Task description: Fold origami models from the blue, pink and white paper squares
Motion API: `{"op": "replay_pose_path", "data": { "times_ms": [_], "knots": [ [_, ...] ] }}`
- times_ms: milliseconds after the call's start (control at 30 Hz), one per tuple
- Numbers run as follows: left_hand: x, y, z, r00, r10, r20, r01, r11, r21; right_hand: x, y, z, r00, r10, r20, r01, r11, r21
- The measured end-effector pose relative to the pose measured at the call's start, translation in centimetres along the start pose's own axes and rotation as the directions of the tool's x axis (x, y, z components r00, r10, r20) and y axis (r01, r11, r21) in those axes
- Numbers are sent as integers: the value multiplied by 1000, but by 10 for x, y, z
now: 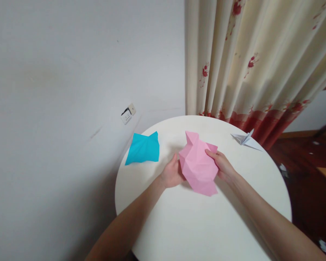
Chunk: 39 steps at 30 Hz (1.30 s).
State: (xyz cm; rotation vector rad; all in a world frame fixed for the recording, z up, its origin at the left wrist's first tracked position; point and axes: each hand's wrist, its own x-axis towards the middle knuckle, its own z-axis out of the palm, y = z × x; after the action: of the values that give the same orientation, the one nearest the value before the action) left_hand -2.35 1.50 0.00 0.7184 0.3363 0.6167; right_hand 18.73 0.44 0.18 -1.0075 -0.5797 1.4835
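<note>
A creased sheet of pink paper (199,165) is held just over the round white table (176,224), its folds opened out into an uneven, bumpy shape. My right hand (220,163) grips its right edge, thumb on top and the other fingers mostly behind. At the left edge is my left hand (174,174), its thumb raised apart from the paper. The left fingertips disappear behind the sheet, so how firmly they touch it cannot be seen. To the left lies a creased blue paper sheet (143,148), with raised fold lines.
A folded white paper shape with pointed ends (246,140), like an origami crane, sits near the table's right rim. A wall with a socket (126,116) borders the left side. Behind the table hangs a floral curtain (241,65); dark red flooring (304,163) shows at right.
</note>
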Motion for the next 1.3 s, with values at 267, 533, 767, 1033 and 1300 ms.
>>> {"op": "replay_pose_path", "data": {
  "times_ms": [267,533,767,1033,1300],
  "knots": [
    [-2,-3,-3,994,106,-16,-102,984,148,4,1,-6,997,-76,-30,74,996,-38],
    [12,-9,-3,897,339,-284,-242,914,327,18,6,-14,909,-379,-174,335,912,-237],
    [12,3,-7,843,460,-279,-176,725,666,35,-25,-44,555,-776,-300,564,616,-549],
    [6,5,-4,941,260,-215,-96,816,570,26,-24,-37,682,-714,-158,494,609,-621],
    [7,8,-4,869,359,-341,-153,849,505,25,-9,-29,716,-685,-132,445,594,-670]
  ]
}}
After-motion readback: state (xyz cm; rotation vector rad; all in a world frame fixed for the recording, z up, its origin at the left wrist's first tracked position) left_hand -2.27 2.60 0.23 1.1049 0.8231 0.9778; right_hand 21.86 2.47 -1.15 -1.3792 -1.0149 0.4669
